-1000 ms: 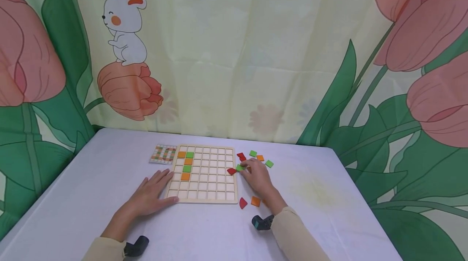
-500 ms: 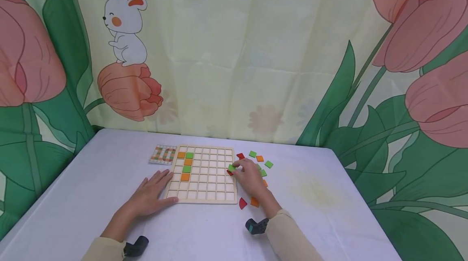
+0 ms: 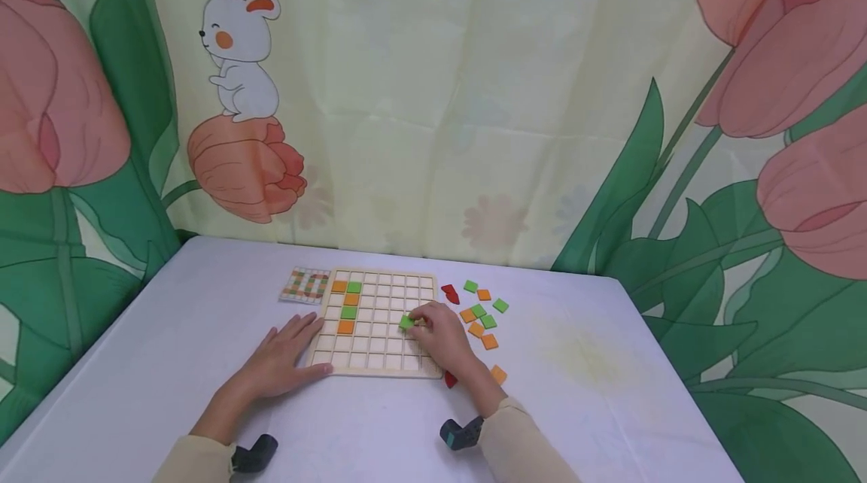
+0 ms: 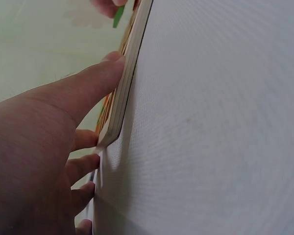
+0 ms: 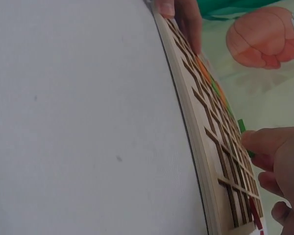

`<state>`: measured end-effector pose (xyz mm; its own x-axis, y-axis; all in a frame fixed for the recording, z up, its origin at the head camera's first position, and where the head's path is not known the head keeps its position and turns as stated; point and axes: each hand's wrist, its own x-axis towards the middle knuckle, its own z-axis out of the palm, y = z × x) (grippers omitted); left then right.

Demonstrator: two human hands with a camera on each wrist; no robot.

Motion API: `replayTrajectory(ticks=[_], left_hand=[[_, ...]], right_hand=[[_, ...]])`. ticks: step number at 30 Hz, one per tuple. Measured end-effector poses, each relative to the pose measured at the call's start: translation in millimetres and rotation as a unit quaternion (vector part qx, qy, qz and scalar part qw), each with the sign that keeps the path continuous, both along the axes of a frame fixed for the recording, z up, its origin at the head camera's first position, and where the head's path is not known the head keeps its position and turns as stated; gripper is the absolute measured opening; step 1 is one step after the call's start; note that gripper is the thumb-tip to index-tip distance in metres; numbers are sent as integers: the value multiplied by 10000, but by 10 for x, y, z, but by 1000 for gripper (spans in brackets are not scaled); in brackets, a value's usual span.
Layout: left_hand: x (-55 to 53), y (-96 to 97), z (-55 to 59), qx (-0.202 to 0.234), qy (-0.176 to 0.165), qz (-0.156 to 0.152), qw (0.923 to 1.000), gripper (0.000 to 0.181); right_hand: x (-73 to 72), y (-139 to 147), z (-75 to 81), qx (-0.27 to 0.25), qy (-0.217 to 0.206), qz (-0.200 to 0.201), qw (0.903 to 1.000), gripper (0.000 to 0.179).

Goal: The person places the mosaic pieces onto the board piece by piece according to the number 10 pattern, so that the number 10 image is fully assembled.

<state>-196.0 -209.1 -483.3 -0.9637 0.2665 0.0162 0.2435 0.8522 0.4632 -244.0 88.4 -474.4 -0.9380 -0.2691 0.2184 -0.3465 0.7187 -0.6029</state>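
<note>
The board (image 3: 376, 329), pale wood divided by thin raised strips into square cells, lay on white cloth (image 3: 379, 423) at the lower centre of the head view. The right hand (image 3: 442, 338) pinched a flat, square green tile (image 3: 406, 323) above the board's right half; contact with the strips could not be determined. The left hand (image 3: 283, 357) was released, fingers extended, resting at the board's left edge. Five seated tiles (image 3: 348, 313), orange and green, occupied cells toward the board's upper left. Loose square tiles (image 3: 488, 321) and red pieces (image 3: 451, 293) lay right of the board; a lower red piece (image 3: 450, 379) was partly hidden by the right wrist. The printed card (image 3: 305, 285) was too small to read. The right-wrist view cut off the right hand at the frame's right edge.
</note>
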Motion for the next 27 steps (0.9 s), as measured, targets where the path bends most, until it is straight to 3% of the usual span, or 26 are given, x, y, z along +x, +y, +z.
replayTrajectory(ticks=[5,13,27], left_hand=[[0,-1,-29,-21,-89,45,9999,89],[-22,4,-22,-101,-169,142,9997,90],[-7,7,-14,-135,-201,193,9995,91]], right_hand=[[34,-178,-11,10,92,376,9993,17],[75,-470,-38,-189,-153,710,9972,12],[124,-809,-116,145,231,1124,9933,11]])
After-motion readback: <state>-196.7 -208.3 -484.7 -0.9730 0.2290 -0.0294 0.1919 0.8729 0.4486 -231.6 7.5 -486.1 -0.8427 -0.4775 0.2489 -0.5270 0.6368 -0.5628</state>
